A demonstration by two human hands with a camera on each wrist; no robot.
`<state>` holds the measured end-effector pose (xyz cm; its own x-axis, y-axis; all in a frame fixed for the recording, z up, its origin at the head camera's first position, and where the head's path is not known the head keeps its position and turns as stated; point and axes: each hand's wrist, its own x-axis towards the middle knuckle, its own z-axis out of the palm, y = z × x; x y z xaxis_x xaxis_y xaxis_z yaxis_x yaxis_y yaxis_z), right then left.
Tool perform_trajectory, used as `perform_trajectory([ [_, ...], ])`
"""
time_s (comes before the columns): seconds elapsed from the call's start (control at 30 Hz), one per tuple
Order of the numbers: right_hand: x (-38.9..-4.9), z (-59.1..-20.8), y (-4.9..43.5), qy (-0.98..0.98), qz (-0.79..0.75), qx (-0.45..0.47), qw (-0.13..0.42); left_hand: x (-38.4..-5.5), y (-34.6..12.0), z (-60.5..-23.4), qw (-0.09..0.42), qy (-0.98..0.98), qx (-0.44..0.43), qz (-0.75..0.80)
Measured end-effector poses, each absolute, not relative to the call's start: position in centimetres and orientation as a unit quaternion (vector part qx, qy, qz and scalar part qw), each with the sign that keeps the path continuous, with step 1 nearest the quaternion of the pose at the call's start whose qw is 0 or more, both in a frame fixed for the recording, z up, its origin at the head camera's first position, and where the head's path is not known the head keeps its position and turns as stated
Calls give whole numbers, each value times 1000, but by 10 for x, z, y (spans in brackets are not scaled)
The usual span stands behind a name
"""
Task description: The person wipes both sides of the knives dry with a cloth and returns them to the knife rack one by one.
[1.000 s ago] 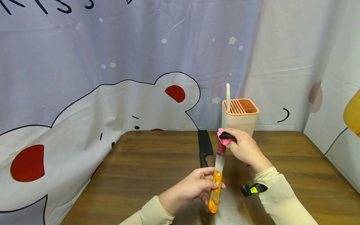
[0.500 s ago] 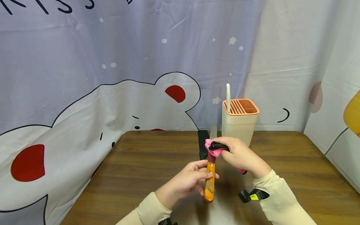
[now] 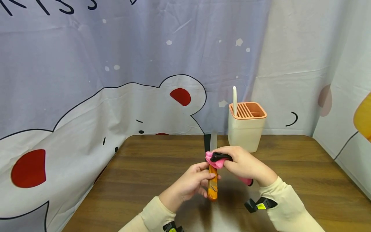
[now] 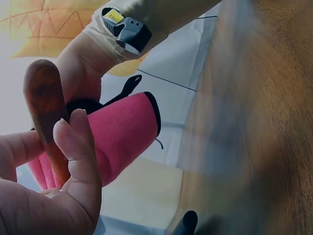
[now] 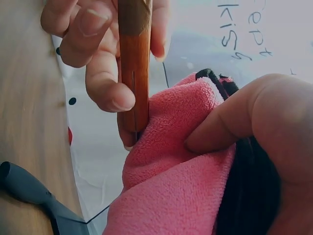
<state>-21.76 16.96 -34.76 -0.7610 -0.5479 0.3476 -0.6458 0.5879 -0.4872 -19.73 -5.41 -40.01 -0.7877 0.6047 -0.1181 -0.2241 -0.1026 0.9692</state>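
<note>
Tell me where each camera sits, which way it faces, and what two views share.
Head: worn on the head, looking forward and down at the table, knife and pink cloth; left hand, right hand and sleeves show.
Left wrist: looks at the left hand on the knife's handle; the right forearm shows behind.
Right wrist: looks at the right hand on the pink cloth; left fingers show too.
Shared: both wrist views show the knife's handle and pink cloth.

Cartoon-printed curtains [image 3: 139, 58] are hanging behind and beside a wooden table [image 3: 145, 167], forming a makeshift, screened-off corner. The knife holder [image 3: 245, 133] is lending a kitchen touch.
</note>
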Motion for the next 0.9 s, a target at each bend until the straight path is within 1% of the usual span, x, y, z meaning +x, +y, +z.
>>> perform_trajectory([
  [0.13,-218,-349,168,-887,310,335,76,-198,-55,-401,285,605,155,727],
  [0.3,-218,-351,164,-886,318,327,85,-198,-56,-400,281,604,145,732],
  [0.53,-215,-346,164,-878,347,306,125,-201,-58,-398,268,596,136,745],
  [0.63,-214,-345,164,-872,347,317,136,-202,-60,-397,262,596,135,747],
  [0.9,-210,-350,157,-868,319,353,143,-205,-62,-397,251,592,127,755],
])
